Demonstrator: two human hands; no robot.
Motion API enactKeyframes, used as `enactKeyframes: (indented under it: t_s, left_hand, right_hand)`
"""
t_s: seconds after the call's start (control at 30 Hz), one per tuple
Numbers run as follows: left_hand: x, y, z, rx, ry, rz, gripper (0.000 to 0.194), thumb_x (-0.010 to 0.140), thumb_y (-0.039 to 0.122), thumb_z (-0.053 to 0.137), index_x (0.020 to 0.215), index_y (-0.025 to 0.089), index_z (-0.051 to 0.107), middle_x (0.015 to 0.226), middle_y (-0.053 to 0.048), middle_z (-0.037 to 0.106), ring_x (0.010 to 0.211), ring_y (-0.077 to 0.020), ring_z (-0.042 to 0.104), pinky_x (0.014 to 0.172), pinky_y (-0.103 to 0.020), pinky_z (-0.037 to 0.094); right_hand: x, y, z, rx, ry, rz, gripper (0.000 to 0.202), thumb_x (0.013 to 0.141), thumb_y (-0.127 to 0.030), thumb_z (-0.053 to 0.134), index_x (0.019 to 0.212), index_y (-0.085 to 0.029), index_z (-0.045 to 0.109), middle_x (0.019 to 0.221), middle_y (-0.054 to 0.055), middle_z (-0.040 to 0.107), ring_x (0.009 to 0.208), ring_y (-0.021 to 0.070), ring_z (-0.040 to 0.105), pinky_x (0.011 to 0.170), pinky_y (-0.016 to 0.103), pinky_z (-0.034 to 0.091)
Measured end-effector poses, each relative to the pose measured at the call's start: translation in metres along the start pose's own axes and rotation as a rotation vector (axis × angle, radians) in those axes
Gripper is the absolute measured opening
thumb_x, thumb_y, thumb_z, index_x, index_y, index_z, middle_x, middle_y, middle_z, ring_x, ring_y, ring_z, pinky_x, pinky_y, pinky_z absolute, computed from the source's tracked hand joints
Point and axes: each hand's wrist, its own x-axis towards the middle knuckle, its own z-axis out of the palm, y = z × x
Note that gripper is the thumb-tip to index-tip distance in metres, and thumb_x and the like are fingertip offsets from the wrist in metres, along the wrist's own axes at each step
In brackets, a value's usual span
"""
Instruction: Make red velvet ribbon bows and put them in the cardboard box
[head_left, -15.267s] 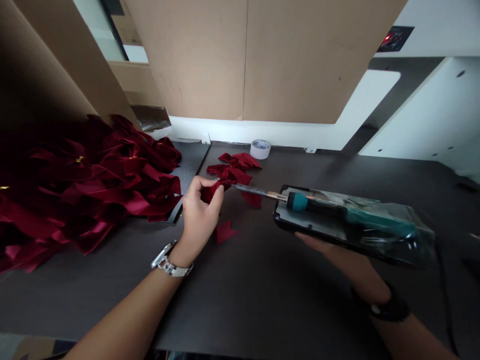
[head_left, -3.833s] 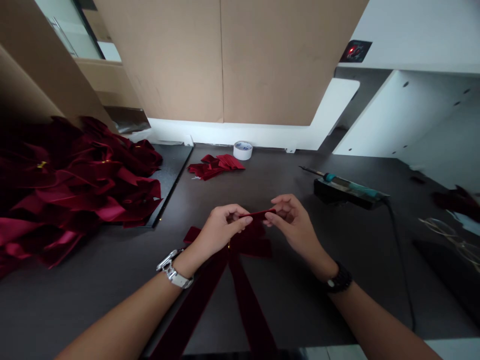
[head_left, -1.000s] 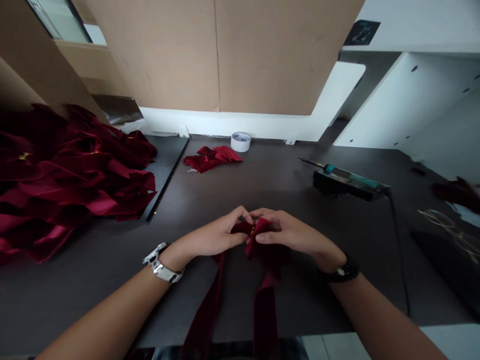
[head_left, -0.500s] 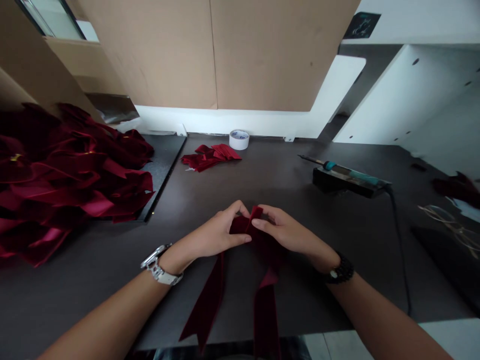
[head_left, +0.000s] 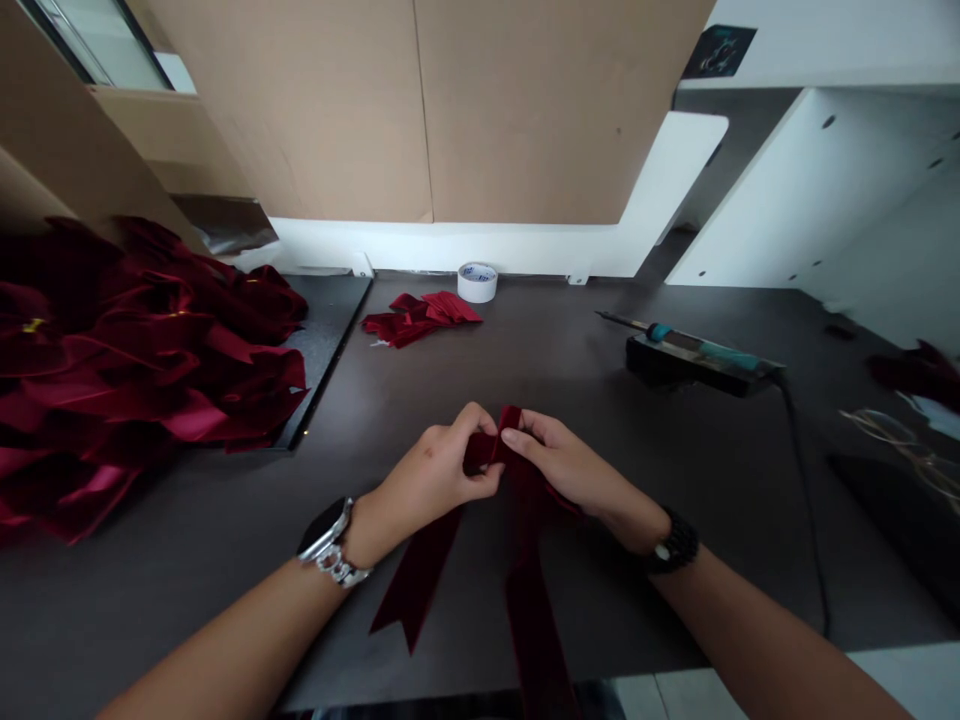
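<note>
A dark red velvet ribbon bow (head_left: 525, 500) is between my two hands over the dark table. My left hand (head_left: 442, 465) pinches its left side with thumb and fingers. On the right, my right hand (head_left: 566, 460) grips the folded piece at the centre, thumb on top. Two tails hang toward the table's front edge; the left one ends in a notched tip. The fingers partly cover the middle of the bow.
A large pile of red bows (head_left: 150, 350) lies at the left on a black board (head_left: 330, 320). Behind my hands are red ribbon pieces (head_left: 420, 318) and a tape roll (head_left: 478, 283). A soldering iron (head_left: 649, 330) rests on a black box (head_left: 697, 368), its cable running forward.
My left hand has turned a little, its fingertips now closer to the bow's centre. The folded centre piece stands more upright, and the left tail has swung slightly right and up.
</note>
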Motion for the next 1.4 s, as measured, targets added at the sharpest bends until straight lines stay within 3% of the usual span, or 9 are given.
enactKeyframes:
  t_s: [0.23, 0.57, 0.77, 0.93, 1.07, 1.17, 1.23, 1.27, 1.4]
  left_hand:
    - [-0.003, -0.002, -0.009, 0.330, -0.028, 0.396, 0.015, 0.094, 0.030, 0.047, 0.099, 0.016, 0.051, 0.081, -0.005, 0.064, 0.070, -0.0156, 0.061, 0.063, -0.026, 0.046]
    - [-0.002, -0.003, -0.013, 0.573, -0.002, 0.600, 0.017, 0.096, 0.024, 0.042, 0.093, 0.016, 0.057, 0.077, -0.005, 0.065, 0.065, -0.0131, 0.060, 0.058, -0.024, 0.047]
    - [0.001, 0.007, -0.017, 0.656, 0.209, 0.822, 0.008, 0.092, 0.018, 0.050, 0.096, 0.013, 0.055, 0.074, -0.003, 0.067, 0.056, -0.0113, 0.057, 0.051, -0.024, 0.047]
    - [0.000, 0.013, -0.016, 0.618, 0.187, 0.879, 0.015, 0.090, 0.015, 0.054, 0.104, 0.010, 0.055, 0.083, -0.006, 0.071, 0.061, -0.0130, 0.061, 0.051, -0.024, 0.051]
    - [-0.003, 0.016, -0.009, 0.533, 0.133, 0.805, 0.011, 0.091, 0.015, 0.050, 0.098, 0.010, 0.058, 0.082, -0.007, 0.070, 0.067, -0.0146, 0.064, 0.057, -0.025, 0.054]
    - [-0.004, 0.015, -0.005, 0.397, 0.108, 0.602, 0.011, 0.090, 0.016, 0.050, 0.090, 0.012, 0.060, 0.078, -0.006, 0.067, 0.067, -0.0144, 0.063, 0.060, -0.025, 0.052]
    - [-0.001, 0.012, -0.004, 0.250, 0.116, 0.375, 0.008, 0.086, 0.016, 0.054, 0.085, 0.013, 0.061, 0.072, -0.003, 0.065, 0.062, -0.0125, 0.060, 0.058, -0.023, 0.048]
    - [0.000, 0.010, -0.005, 0.171, 0.117, 0.246, 0.006, 0.083, 0.017, 0.057, 0.082, 0.014, 0.062, 0.069, -0.001, 0.065, 0.060, -0.0116, 0.058, 0.057, -0.022, 0.046]
    - [0.010, 0.002, -0.008, -0.171, 0.027, -0.212, 0.011, 0.075, 0.024, 0.062, 0.071, 0.015, 0.065, 0.063, 0.000, 0.065, 0.058, -0.0111, 0.055, 0.057, -0.022, 0.041]
  right_hand:
    - [-0.003, -0.005, -0.005, 0.065, 0.001, 0.057, 0.036, 0.072, -0.050, 0.068, 0.077, -0.019, 0.051, 0.075, -0.002, 0.050, 0.063, 0.0102, 0.043, 0.059, 0.024, 0.035]
    - [-0.003, -0.006, -0.005, -0.037, 0.001, 0.042, 0.041, 0.074, -0.056, 0.063, 0.070, -0.019, 0.047, 0.066, -0.004, 0.042, 0.058, 0.0092, 0.034, 0.053, 0.023, 0.028]
    - [-0.007, -0.005, -0.004, 0.148, -0.080, 0.169, 0.044, 0.067, -0.057, 0.070, 0.072, -0.018, 0.050, 0.066, -0.005, 0.045, 0.056, 0.0074, 0.036, 0.052, 0.022, 0.028]
    - [-0.008, -0.003, -0.004, 0.251, -0.114, 0.259, 0.043, 0.060, -0.054, 0.075, 0.075, -0.019, 0.056, 0.068, -0.004, 0.053, 0.057, 0.0085, 0.045, 0.056, 0.023, 0.036]
    - [-0.005, -0.002, -0.007, 0.005, -0.146, 0.142, 0.029, 0.079, -0.047, 0.059, 0.072, -0.019, 0.058, 0.064, -0.002, 0.054, 0.056, 0.0110, 0.048, 0.058, 0.026, 0.039]
    - [-0.006, -0.007, -0.011, -0.382, 0.146, -0.220, 0.025, 0.090, -0.038, 0.049, 0.075, -0.019, 0.058, 0.074, 0.002, 0.061, 0.069, 0.0148, 0.055, 0.067, 0.029, 0.042]
    - [-0.011, -0.012, -0.010, -0.481, 0.376, -0.540, 0.017, 0.094, -0.029, 0.046, 0.087, -0.019, 0.058, 0.083, 0.003, 0.062, 0.079, 0.0155, 0.058, 0.073, 0.030, 0.044]
    - [-0.014, -0.014, -0.009, -0.504, 0.401, -0.688, 0.015, 0.095, -0.025, 0.044, 0.092, -0.020, 0.058, 0.085, 0.004, 0.063, 0.080, 0.0149, 0.059, 0.074, 0.029, 0.045]
    - [-0.019, -0.016, 0.003, -0.784, 0.092, -1.013, 0.018, 0.097, -0.018, 0.037, 0.094, -0.019, 0.055, 0.083, 0.004, 0.065, 0.077, 0.0146, 0.060, 0.071, 0.028, 0.048]
